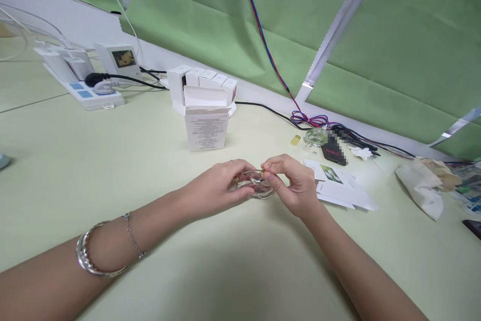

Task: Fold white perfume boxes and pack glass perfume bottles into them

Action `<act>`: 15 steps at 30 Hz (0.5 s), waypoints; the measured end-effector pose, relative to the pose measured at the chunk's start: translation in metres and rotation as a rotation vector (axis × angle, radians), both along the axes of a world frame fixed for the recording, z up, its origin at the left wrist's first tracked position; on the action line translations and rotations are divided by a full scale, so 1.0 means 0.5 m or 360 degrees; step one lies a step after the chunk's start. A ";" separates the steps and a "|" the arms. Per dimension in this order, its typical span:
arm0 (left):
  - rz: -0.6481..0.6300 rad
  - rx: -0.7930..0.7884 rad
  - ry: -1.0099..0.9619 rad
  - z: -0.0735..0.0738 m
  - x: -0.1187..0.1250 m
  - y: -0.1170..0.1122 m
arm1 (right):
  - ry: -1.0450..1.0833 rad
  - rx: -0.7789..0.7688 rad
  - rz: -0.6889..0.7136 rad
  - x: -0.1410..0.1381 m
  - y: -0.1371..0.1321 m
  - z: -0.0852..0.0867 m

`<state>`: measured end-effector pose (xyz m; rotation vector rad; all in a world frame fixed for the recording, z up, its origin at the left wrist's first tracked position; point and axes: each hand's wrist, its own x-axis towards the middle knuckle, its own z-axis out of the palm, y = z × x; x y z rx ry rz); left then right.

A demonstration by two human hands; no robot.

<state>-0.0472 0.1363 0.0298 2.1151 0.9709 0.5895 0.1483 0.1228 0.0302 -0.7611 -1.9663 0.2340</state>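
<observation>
My left hand [230, 182] is closed around the side of a clear, rounded glass bottle [259, 188] with reddish colour showing through it. My right hand [295, 181] pinches a small gold-coloured ring-like piece [262, 173] between thumb and fingertips, at the bottle's upper right. Fingers hide part of both, so whether the gold piece is joined to the glass I cannot tell. Behind my hands stands an open white box [206, 130] with printed text and a raised flap.
Several white boxes [208, 76] stand in a row at the back, left of centre. A power strip [88, 93] with plugs lies at far left. To the right are another glass piece [315, 136], a gold tag [295, 139], white papers [338, 188], cables [353, 138] and a cloth [419, 186].
</observation>
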 end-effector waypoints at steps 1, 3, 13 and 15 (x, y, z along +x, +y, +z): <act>0.0008 -0.0003 0.0001 0.000 0.000 0.000 | -0.0002 0.0007 -0.0006 -0.001 0.001 0.000; 0.0025 -0.0008 0.0005 0.000 0.001 0.000 | 0.0003 0.0025 -0.0003 -0.003 0.002 -0.001; 0.0015 -0.0049 -0.0015 0.012 -0.004 0.000 | -0.0035 -0.0022 -0.0551 0.060 0.040 0.008; -0.0010 -0.0047 0.0003 0.015 -0.005 0.000 | -0.0462 -0.0255 -0.1083 0.092 0.090 0.028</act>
